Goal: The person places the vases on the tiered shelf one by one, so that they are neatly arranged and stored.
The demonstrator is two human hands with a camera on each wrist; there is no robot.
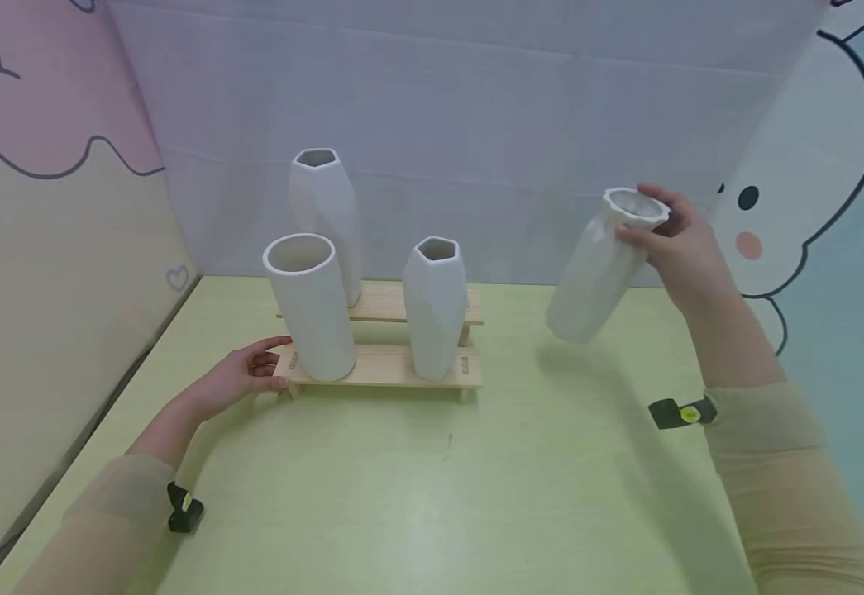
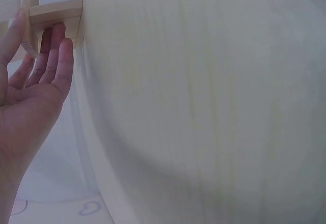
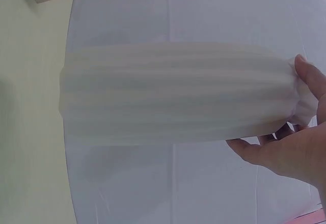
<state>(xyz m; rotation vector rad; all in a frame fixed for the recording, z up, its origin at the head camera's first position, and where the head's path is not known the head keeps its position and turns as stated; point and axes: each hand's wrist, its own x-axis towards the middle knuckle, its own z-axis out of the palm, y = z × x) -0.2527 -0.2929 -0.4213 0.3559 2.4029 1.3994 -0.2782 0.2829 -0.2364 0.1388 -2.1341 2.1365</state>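
My right hand (image 1: 688, 248) grips a ribbed white vase (image 1: 597, 277) by its scalloped neck. That vase leans, mouth toward the hand, and hangs over the table at the right; in the right wrist view its ribbed side (image 3: 173, 94) fills the middle. At the left end of a two-step wooden stand (image 1: 387, 366), my left hand (image 1: 241, 376) holds the lower board, with fingertips (image 2: 58, 30) under it. On the lower step stand a round white vase (image 1: 312, 310) and a short faceted vase (image 1: 435, 310). A taller faceted vase (image 1: 325, 202) is on the upper step.
The pale green table (image 1: 432, 496) runs up to a whitish cloth backdrop (image 1: 476, 149). A cartoon-printed panel (image 1: 811, 207) stands on the right, another panel (image 1: 67, 248) on the left. Each wrist carries a black strap (image 1: 186, 508).
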